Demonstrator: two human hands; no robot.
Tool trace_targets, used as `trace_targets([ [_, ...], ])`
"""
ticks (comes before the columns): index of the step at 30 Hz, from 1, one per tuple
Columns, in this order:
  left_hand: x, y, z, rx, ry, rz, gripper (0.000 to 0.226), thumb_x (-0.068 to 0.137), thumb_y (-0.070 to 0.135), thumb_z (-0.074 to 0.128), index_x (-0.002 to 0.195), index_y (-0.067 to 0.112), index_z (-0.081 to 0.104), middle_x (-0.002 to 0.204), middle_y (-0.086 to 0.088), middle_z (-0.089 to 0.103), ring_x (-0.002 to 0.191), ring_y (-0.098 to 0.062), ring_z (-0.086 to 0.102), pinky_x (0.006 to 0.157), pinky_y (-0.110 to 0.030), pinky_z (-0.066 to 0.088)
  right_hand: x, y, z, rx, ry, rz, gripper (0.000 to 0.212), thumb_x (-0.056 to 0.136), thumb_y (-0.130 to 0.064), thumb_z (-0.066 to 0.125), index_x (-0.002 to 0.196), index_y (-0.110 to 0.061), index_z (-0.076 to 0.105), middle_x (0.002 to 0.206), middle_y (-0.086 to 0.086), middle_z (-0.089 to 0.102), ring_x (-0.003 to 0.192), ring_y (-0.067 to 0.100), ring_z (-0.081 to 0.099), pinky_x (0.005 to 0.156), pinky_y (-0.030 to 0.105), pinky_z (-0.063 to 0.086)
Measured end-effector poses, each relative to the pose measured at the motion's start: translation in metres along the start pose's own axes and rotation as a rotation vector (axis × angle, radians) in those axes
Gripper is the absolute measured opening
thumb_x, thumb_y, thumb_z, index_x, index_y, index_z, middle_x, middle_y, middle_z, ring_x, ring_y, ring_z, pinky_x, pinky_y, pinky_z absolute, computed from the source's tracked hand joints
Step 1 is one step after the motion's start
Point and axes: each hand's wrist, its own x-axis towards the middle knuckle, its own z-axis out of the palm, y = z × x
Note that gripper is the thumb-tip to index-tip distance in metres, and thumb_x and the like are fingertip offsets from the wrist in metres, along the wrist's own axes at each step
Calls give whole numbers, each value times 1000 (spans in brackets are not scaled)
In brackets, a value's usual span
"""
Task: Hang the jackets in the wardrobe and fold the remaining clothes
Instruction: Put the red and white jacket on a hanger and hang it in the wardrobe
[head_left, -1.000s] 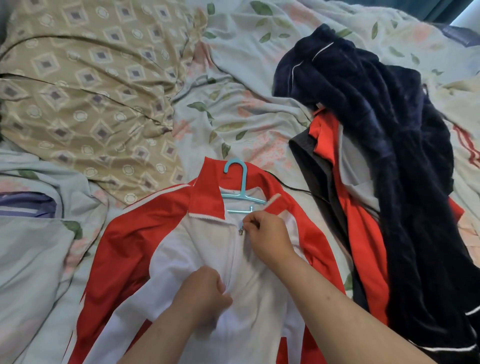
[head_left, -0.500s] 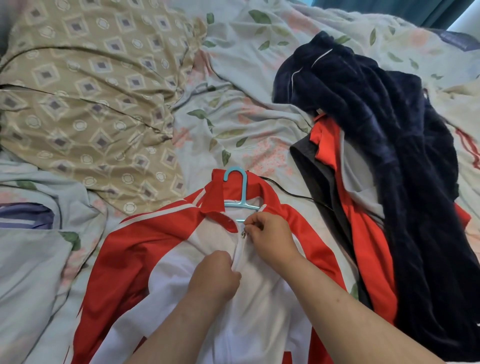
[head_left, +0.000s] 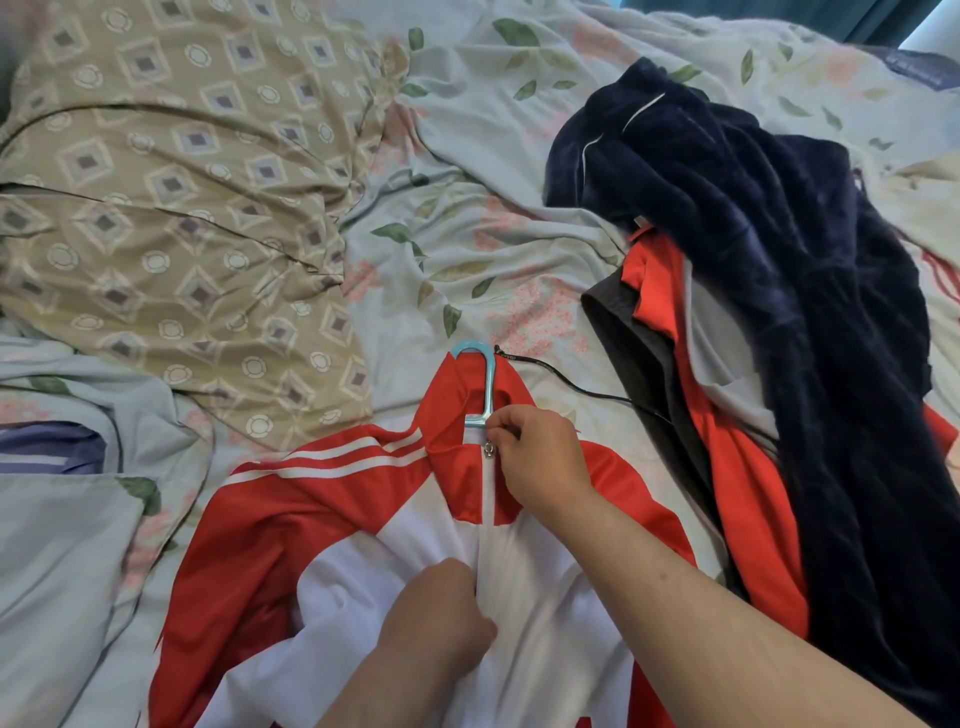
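Observation:
A red and white track jacket (head_left: 322, 525) lies front up on the bed, threaded on a light blue plastic hanger (head_left: 485, 382) whose hook sticks out of the collar. My right hand (head_left: 540, 462) pinches the zip pull at the base of the collar, with the zip closed up to there. My left hand (head_left: 441, 613) grips the white front fabric beside the zip, lower down. To the right lies a pile of clothes: a dark navy fleece garment (head_left: 779, 291) over a red, white and dark grey jacket (head_left: 727, 447).
The bed is covered by a floral sheet (head_left: 467, 260), with a beige patterned pillow (head_left: 171, 208) at the upper left and pale bedding (head_left: 57, 561) at the left. A thin black cord (head_left: 576, 384) runs from the collar toward the clothes pile.
My right hand has drawn the zip pull up to the collar, closing the jacket front. My left hand has slid lower on the white fabric. The camera has moved slightly.

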Motion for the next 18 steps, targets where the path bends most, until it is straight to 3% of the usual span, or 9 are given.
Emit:
trace_targets([
  [3, -2, -3, -2, 2, -40, 7, 25, 79, 32, 62, 73, 25, 39, 79, 11, 46, 79, -14, 51, 64, -25, 37, -3, 4, 2, -6, -9, -27, 17, 92, -10, 60, 86, -20, 73, 72, -23, 58, 70, -13, 53, 64, 0, 37],
  [5, -2, -4, -9, 2, -58, 11, 28, 78, 42, 64, 74, 25, 42, 79, 11, 48, 79, -13, 52, 63, -26, 37, -3, 7, 0, 29, -10, -28, 16, 92, -13, 62, 98, -22, 73, 80, -22, 61, 75, -13, 54, 67, 0, 36],
  [8, 1, -6, -36, -24, 86, -9, 38, 81, 60, 63, 75, 23, 54, 77, 8, 58, 79, -13, 57, 66, -28, 40, 0, 13, -9, 67, 60, 2, 23, 90, -24, 66, 113, -24, 70, 92, -17, 64, 84, -2, 56, 78, 9, 38],
  [12, 16, -16, -81, -152, 493, 118, 17, 86, 38, 68, 81, 23, 64, 75, 8, 57, 86, -21, 62, 71, -31, 43, 4, 29, -27, 33, 135, 40, 12, 92, -23, 60, 96, -25, 72, 91, -13, 66, 86, 5, 58, 77, 20, 40],
  [14, 28, -22, -98, -101, 637, 207, 13, 84, 23, 72, 93, 14, 70, 88, -3, 64, 91, -29, 60, 81, -37, 44, 5, 38, -35, -18, 127, 65, 19, 91, -15, 57, 92, -25, 72, 91, -10, 67, 87, 9, 60, 79, 25, 44],
  [16, 40, -30, -107, 2, 672, 207, 27, 83, 18, 73, 107, 7, 68, 102, -13, 66, 98, -35, 59, 89, -43, 44, 5, 49, -39, -133, 63, 79, 22, 91, -14, 55, 96, -24, 74, 97, -6, 68, 95, 16, 61, 86, 32, 47],
  [18, 50, -41, -111, 40, 595, 161, 33, 88, 20, 68, 118, 9, 64, 112, -12, 65, 107, -34, 57, 93, -44, 44, 4, 56, -40, -243, -34, 83, 24, 93, -19, 54, 106, -25, 73, 105, -3, 68, 103, 20, 59, 93, 39, 47],
])
